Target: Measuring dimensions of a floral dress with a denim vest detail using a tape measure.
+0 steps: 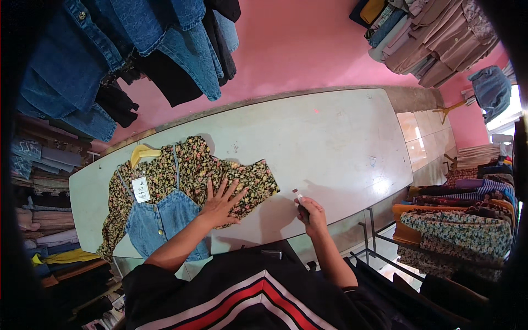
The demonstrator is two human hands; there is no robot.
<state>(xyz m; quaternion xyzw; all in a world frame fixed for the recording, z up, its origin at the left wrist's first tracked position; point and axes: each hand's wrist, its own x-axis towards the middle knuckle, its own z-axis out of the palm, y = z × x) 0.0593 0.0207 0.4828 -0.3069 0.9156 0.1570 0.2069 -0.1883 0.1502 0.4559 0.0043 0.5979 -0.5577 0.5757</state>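
Observation:
My left hand (221,204) presses flat on the wide sleeve of a floral blouse (255,177), fingers spread. The blouse is dark with small yellow and pink flowers. Over its body lies a light blue denim pinafore top (169,222) with thin straps and metal buttons down the front. A yellow hanger (144,153) shows at the neckline, and a white hang tag (142,189) bearing writing rests on the chest. To the right of the sleeve cuff, my right hand (314,214) grips a small tool (298,196) with a dark handle, pale neck and dark reddish tip. Its exact kind is unclear.
The garments lie on a long white table (330,144). Denim clothes (181,45) hang above its far left side. Folded clothes (53,214) are stacked at left. Racks of hanging garments (458,222) stand at right. A phone-like dark object (272,255) lies by the near edge.

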